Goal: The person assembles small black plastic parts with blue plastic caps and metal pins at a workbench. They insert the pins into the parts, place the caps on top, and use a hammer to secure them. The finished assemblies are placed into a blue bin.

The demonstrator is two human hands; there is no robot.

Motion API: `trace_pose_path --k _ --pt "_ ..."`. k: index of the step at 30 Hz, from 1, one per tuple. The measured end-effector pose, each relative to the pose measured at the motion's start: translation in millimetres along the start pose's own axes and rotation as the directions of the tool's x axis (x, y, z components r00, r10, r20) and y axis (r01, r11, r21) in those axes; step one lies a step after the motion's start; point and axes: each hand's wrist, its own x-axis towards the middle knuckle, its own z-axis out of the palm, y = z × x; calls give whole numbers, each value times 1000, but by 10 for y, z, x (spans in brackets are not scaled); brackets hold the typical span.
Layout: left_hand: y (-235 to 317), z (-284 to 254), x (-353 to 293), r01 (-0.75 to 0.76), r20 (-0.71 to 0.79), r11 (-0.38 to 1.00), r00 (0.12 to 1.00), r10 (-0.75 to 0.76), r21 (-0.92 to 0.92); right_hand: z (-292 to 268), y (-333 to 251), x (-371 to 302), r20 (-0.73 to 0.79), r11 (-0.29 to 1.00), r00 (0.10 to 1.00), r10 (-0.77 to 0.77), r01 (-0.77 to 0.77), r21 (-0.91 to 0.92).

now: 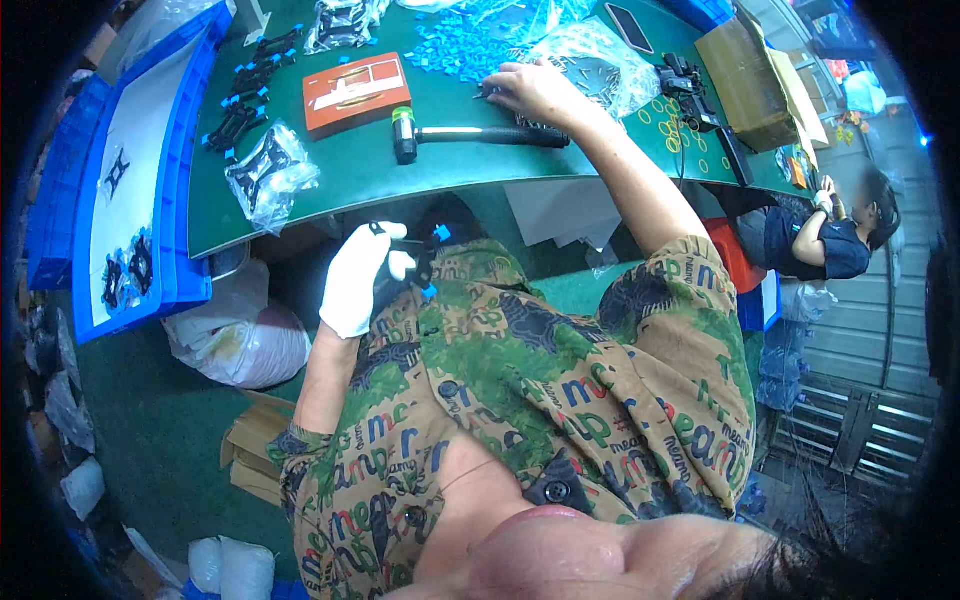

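My left hand [352,285], in a white glove, is closed on a black X-shaped bracket [412,262] with blue tips. It holds the bracket in front of my shirt, just off the table's near edge. My bare right hand [535,95] reaches over the table, its fingertips pinched on something small and dark that I cannot make out. Beside that hand, small metal pins [592,76] lie on clear plastic. Many small blue pieces [455,48] are spread to its left. A mallet [470,136] with a black handle lies just in front of the hand.
On the green table [440,178] are an orange box [356,95], a bagged black bracket [268,175], more brackets [236,122], yellow rings [672,125] and a phone [628,28]. A blue tray [140,180] stands left. An open carton [750,80] is right; another person [830,235] works beyond.
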Motion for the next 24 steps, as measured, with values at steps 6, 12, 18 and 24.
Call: trace_pose_path --k 6,12,18,24 --pt "19 22 23 -8 2 1000 1000 8 -27 66 -55 -37 -42 1000 999 -1 2 15" --pt "87 9 70 -23 -15 999 1000 22 -23 71 -106 -58 -93 998 996 -8 2 -64" --pt "199 -11 131 -118 -8 985 993 120 127 27 -222 -69 -64 998 998 23 -26 -50" --pt "165 36 145 -101 37 989 995 97 109 24 -186 -52 -71 1000 997 8 -9 -12"
